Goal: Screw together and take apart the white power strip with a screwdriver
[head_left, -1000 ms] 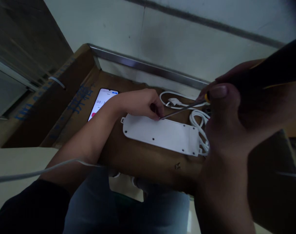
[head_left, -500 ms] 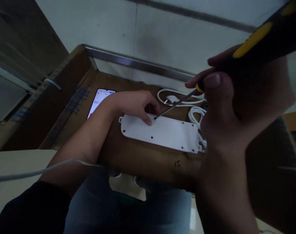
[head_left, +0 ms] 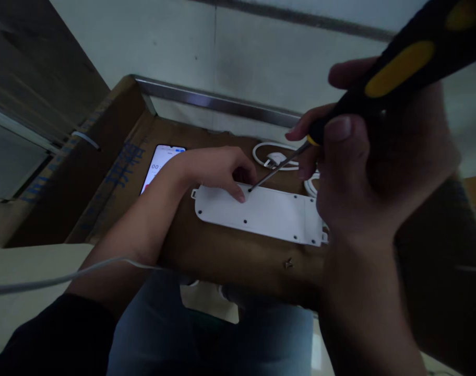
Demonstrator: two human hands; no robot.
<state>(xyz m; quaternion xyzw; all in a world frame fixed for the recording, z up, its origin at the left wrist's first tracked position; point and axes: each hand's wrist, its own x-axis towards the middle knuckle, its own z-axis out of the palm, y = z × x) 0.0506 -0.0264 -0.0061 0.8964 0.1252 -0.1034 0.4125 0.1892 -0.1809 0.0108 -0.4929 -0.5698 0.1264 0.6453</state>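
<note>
A white power strip [head_left: 269, 214] lies with its screw-hole side up on the brown cardboard. My left hand [head_left: 226, 169] grips its far edge, thumb pressed on the white face and fingers curled behind. In my right hand [head_left: 351, 151] is a screwdriver [head_left: 398, 70] with a black and yellow handle, held slanted. Its metal shaft runs down to a hole by the far edge, close to my left thumb; the tip sits in that hole. Several dark holes dot the strip's edges. A few small screws [head_left: 288, 263] lie on the cardboard on the near side.
A lit phone [head_left: 159, 162] lies left, partly behind my left forearm. The strip's white plug [head_left: 275, 159] and coiled cord [head_left: 311, 185] rest behind it. Cardboard walls [head_left: 100, 136] and a metal rail [head_left: 206, 99] bound the surface. A pale cable [head_left: 58, 279] crosses my left forearm.
My right hand and the screwdriver handle have shifted slightly left, with the fingers repositioned around the handle. The tip stays at the same hole, and my left hand keeps its hold.
</note>
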